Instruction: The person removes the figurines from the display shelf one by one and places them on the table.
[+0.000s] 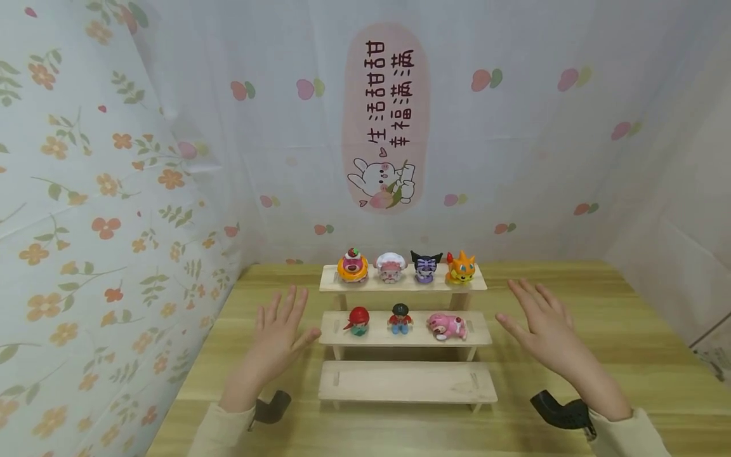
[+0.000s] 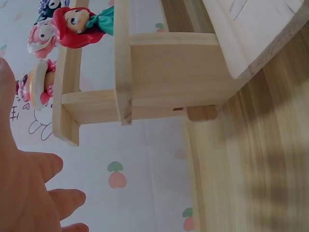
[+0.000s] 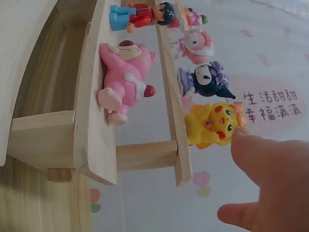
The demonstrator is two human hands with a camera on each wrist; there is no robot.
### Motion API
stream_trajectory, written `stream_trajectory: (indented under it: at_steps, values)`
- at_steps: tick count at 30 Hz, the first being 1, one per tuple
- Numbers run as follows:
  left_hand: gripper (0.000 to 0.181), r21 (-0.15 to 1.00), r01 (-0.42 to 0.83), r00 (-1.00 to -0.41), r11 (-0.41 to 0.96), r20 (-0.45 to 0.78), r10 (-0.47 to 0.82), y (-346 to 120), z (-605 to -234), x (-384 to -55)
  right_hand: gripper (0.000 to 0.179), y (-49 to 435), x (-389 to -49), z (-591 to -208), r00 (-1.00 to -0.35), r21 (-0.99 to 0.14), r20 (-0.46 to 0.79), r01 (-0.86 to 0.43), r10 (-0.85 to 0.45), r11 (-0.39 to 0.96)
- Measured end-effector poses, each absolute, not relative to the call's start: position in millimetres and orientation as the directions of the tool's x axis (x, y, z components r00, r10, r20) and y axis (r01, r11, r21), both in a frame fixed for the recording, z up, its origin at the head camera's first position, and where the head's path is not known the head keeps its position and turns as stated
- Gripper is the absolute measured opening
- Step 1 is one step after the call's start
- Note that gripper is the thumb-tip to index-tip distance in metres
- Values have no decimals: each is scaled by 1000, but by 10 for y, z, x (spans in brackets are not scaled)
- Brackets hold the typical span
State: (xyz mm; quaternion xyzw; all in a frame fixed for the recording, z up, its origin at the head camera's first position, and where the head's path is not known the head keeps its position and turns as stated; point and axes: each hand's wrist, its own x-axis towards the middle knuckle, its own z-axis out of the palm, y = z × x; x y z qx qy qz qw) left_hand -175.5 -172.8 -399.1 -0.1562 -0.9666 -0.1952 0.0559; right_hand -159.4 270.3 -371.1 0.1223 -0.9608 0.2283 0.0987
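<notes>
My left hand [image 1: 276, 339] hovers left of a three-step wooden display stand [image 1: 407, 383], fingers spread and holding nothing. On the other side my right hand [image 1: 545, 327] is likewise spread and holds nothing. Along the top step stand a bear in an orange ring [image 1: 352, 268], a pink figure with a white cap [image 1: 391, 268], a black-and-purple figure [image 1: 426, 266] and a yellow figure with an orange hood [image 1: 460, 269]. The middle step bears a red-haired figure [image 1: 359, 321], a boy figure in a red jacket [image 1: 400, 319] and a pink bear [image 1: 447, 326] lying low. No figure sits on the lowest step.
The stand rests on a wood-grain table [image 1: 577, 304]. Behind it hangs a white cloth [image 1: 491, 139] with fruit prints and a pink lettered panel [image 1: 385, 117]. A flower-patterned cloth [image 1: 108, 241] borders the left. Black wrist mounts [image 1: 558, 409] show below the hands.
</notes>
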Motion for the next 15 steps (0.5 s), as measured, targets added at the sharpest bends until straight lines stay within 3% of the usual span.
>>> stream_trajectory:
  at_steps: [6, 15]
  values:
    - [66, 415, 328, -944, 849, 182, 275, -1688, -4078, -1770, 63, 2674, -1649, -3724, -910, -382, 373, -326, -178, 865]
    - [38, 445, 335, -941, 830, 198, 274, -1634, -4141, -1786, 55, 2651, -1799, -3700, -905, -433, 404, -318, -133, 844]
